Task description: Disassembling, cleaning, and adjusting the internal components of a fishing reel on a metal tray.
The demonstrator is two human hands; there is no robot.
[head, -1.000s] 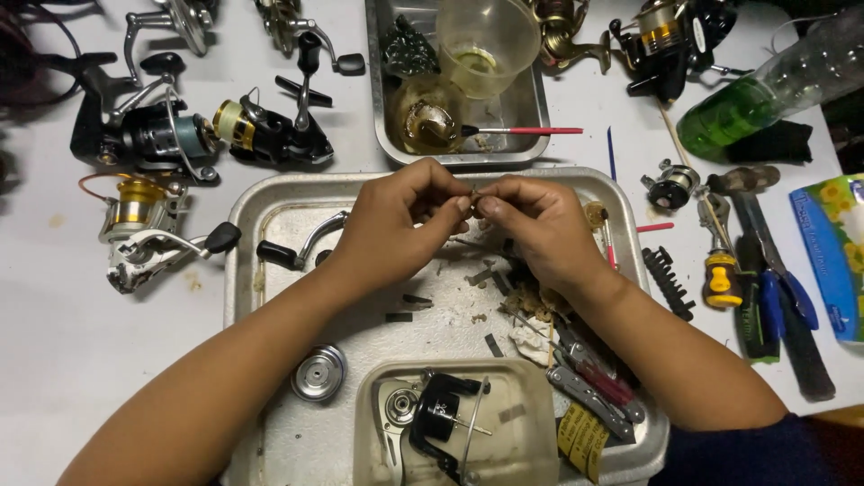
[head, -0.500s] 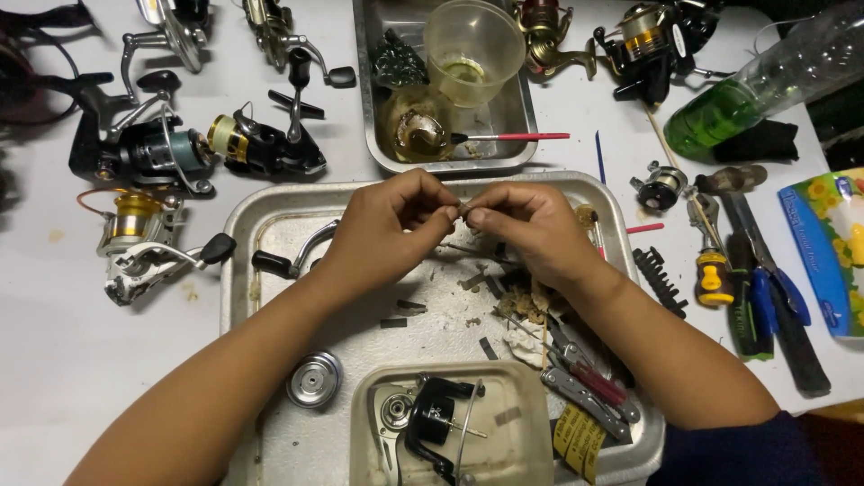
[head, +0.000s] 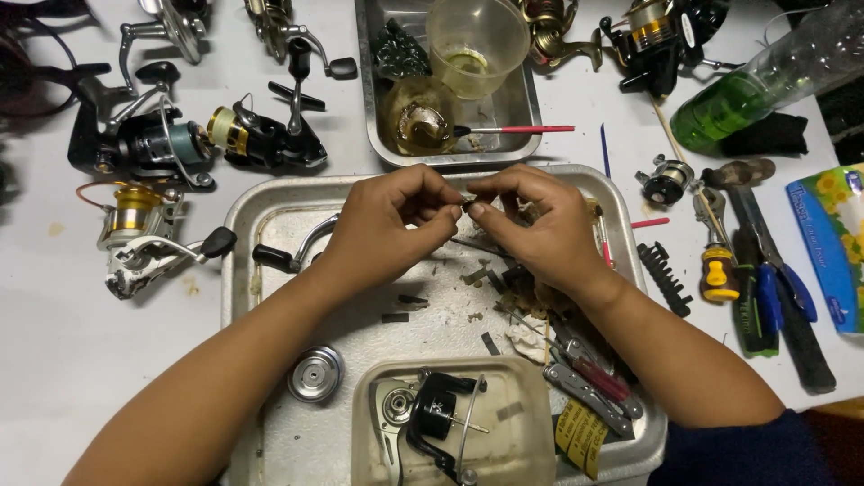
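My left hand (head: pixel 389 225) and my right hand (head: pixel 535 225) meet fingertip to fingertip over the far part of a metal tray (head: pixel 270 225). Between them they pinch a tiny dark reel part (head: pixel 466 203), mostly hidden by the fingers. Under the hands lie small screws, bits and a crank handle (head: pixel 292 252). Nearer me in the tray are a round silver spool cap (head: pixel 315 373) and a clear tub (head: pixel 450 423) holding a black reel body.
Several fishing reels (head: pixel 153 144) lie on the white table at left and along the top. A second metal tray (head: pixel 517 108) holds a plastic cup (head: pixel 477 45) and a brush. Screwdrivers and pliers (head: pixel 765 288), a green bottle (head: pixel 756 81) and a tissue pack sit at right.
Both hands have stayed together on the small part, with only slight finger movement. The view has shifted a little, so everything sits slightly lower in the picture.
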